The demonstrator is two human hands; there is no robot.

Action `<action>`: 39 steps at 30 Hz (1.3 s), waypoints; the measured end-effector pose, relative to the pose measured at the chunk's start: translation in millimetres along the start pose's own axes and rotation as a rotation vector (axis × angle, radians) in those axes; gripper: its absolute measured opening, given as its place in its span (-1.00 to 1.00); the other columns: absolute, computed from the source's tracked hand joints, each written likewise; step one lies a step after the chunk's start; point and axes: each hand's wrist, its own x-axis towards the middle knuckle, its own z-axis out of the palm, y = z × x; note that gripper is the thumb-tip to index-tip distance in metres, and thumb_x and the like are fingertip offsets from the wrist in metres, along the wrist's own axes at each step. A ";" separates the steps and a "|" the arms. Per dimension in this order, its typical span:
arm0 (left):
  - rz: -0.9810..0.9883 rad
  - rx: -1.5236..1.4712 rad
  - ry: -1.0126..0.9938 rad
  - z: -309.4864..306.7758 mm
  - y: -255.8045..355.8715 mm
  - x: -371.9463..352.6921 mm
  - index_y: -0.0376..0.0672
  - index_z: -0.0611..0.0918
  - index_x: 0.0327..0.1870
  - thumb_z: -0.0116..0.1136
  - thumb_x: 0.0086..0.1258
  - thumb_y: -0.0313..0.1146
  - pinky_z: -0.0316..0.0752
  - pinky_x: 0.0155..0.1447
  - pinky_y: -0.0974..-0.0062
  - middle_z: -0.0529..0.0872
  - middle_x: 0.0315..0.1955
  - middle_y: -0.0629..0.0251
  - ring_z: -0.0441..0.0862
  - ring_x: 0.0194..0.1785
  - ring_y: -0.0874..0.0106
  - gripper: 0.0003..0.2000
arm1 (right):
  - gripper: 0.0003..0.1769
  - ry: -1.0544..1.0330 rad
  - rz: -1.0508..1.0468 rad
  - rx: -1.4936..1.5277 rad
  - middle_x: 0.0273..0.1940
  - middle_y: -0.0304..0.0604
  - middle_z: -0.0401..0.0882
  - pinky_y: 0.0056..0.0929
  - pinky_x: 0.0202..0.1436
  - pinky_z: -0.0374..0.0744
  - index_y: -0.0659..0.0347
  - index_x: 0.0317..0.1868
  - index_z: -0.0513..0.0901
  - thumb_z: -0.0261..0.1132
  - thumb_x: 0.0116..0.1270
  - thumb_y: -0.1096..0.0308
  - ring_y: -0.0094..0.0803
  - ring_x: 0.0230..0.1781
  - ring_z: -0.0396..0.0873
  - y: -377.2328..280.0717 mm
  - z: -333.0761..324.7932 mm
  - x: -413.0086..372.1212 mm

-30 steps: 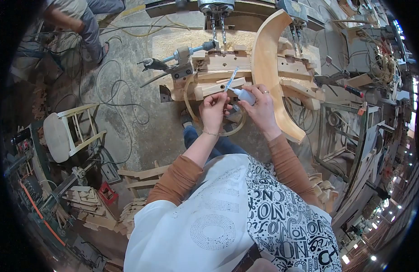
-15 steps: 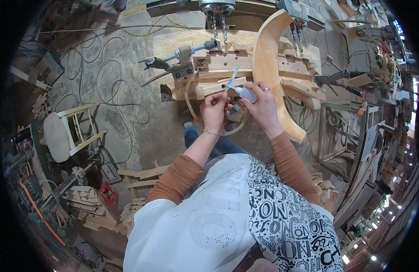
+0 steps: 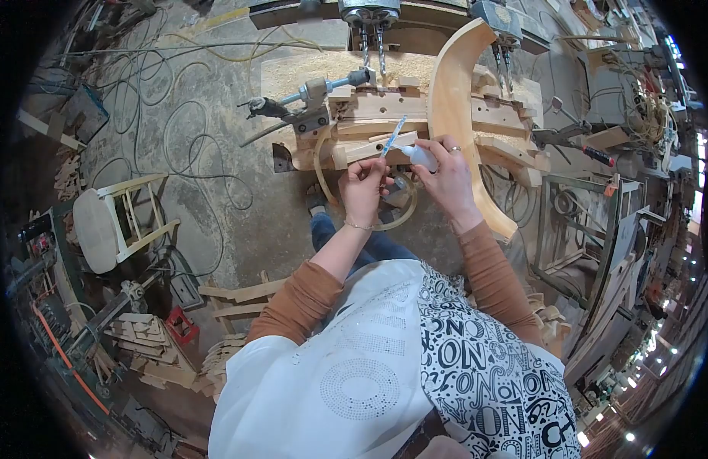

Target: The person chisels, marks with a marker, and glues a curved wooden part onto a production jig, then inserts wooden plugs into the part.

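Observation:
Pinched in the fingers of my left hand (image 3: 361, 190) is a narrow blue-and-white strip (image 3: 395, 134) that points up and away from me. I cannot make out what kind of strip it is. My right hand (image 3: 453, 186) is closed around a small white squeeze bottle (image 3: 424, 158), its thin nozzle aimed left, close to the strip. Both hands are in front of the wooden jig (image 3: 377, 106) of a drilling machine. A curved wooden piece (image 3: 451, 84) lies across the jig, just beyond and beside my right hand.
Drill bits (image 3: 373, 50) hang over the sawdust-covered board, with a second pair (image 3: 503, 57) on the right. A clamp (image 3: 316, 90) juts out at the left. On the floor lie hoses and an unfinished chair (image 3: 95, 232); stacked wood pieces (image 3: 149, 342) are at lower left.
The bottle in my right hand has shifted slightly right, so its nozzle is a little farther from the strip. My left hand and the strip have barely moved.

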 end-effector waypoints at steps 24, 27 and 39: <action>0.043 0.045 -0.005 -11.3 1.3 -14.8 -0.26 0.65 -0.23 0.31 0.47 -0.32 0.49 -0.46 0.69 0.74 -0.41 0.34 0.69 -0.43 0.60 -0.82 | -0.55 -0.009 -0.011 -0.011 -0.03 -0.11 0.55 -0.16 -0.02 0.63 0.10 0.09 0.67 0.49 0.13 0.40 -0.07 -0.05 0.64 0.7 -2.9 3.6; 0.005 0.045 -0.002 -15.3 -0.1 -18.4 -0.19 0.66 -0.20 0.29 0.48 -0.33 0.48 -0.42 0.65 0.75 -0.40 0.37 0.70 -0.42 0.57 -0.87 | -0.56 0.007 -0.029 -0.005 -0.03 -0.12 0.55 -0.16 -0.03 0.63 0.09 0.08 0.68 0.49 0.14 0.39 -0.07 -0.06 0.64 2.0 -2.8 2.0; -0.018 0.061 0.000 -17.0 -1.7 -23.3 -0.17 0.65 -0.18 0.27 0.48 -0.34 0.49 -0.40 0.64 0.76 -0.37 0.35 0.70 -0.39 0.57 -0.89 | -0.55 -0.005 0.028 -0.001 -0.02 -0.10 0.56 -0.12 0.00 0.62 0.10 0.09 0.68 0.49 0.14 0.39 -0.03 -0.05 0.63 5.2 -4.0 4.2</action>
